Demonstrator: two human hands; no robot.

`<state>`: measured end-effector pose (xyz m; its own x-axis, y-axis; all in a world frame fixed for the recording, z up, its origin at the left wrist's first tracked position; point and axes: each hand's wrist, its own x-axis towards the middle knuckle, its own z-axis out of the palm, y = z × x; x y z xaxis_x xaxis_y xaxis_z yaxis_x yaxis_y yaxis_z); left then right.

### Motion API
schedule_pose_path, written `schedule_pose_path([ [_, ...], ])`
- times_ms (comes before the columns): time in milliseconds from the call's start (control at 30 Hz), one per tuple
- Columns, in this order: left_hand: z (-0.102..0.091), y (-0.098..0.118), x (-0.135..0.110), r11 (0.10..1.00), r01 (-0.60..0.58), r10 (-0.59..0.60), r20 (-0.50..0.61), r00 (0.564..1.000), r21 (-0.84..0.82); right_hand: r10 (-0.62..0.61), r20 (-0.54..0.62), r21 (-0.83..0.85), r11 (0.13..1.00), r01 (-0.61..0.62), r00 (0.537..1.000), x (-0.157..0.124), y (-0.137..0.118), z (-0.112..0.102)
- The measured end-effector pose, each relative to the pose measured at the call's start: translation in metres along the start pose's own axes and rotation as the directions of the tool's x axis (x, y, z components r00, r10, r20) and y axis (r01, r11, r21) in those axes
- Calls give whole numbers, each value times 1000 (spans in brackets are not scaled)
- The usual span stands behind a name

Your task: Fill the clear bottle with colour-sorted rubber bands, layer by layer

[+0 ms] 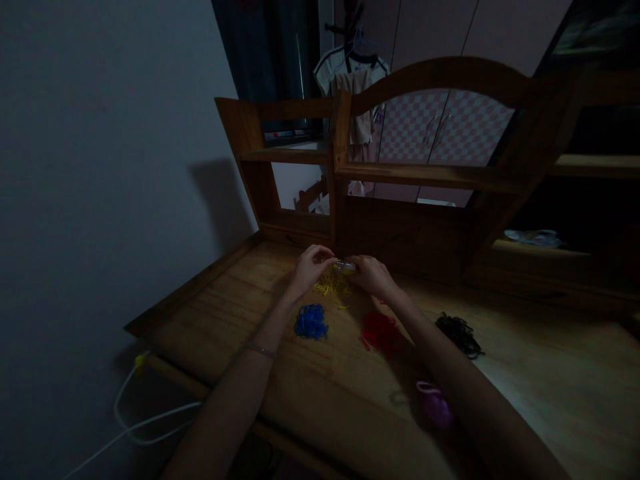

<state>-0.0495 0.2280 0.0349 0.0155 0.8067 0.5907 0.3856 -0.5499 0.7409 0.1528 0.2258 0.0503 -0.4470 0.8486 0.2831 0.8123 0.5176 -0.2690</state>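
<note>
Over the far middle of the wooden desk, both hands meet above a loose pile of thin yellow strips (pixel 333 285). My right hand (pixel 373 273) is closed around a small clear container (pixel 345 266), which lies on its side with its left end toward my other hand. My left hand (pixel 314 263) has its fingertips pinched together at that left end; what they hold is too small and dark to make out. Closer to me lie a heap of blue strips (pixel 311 322) and a heap of red strips (pixel 381 333), the latter partly behind my right forearm.
A heap of black strips (pixel 457 335) lies to the right. A purple pouch with a loop (pixel 436 405) sits beside my right forearm. Wooden shelves (pixel 400 175) rise at the back of the desk (pixel 310 400). A white cable (pixel 150 427) hangs at the left front.
</note>
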Motion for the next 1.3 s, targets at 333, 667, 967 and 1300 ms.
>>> schedule_pose_path([
  [333,28,13,-8,962,165,-219,-255,942,-217,10,1,200,980,-10,1000,4,-2,7],
  [667,26,21,-10,998,-54,49,-179,983,-20,12,-62,293,956,7,998,8,-3,10],
  [967,25,27,-11,927,22,-9,36,999,-373,29,-86,376,927,5,996,8,-3,10],
  [1300,15,42,-13,927,59,-40,59,997,-369,46,-118,396,918,5,992,10,-1,9],
])
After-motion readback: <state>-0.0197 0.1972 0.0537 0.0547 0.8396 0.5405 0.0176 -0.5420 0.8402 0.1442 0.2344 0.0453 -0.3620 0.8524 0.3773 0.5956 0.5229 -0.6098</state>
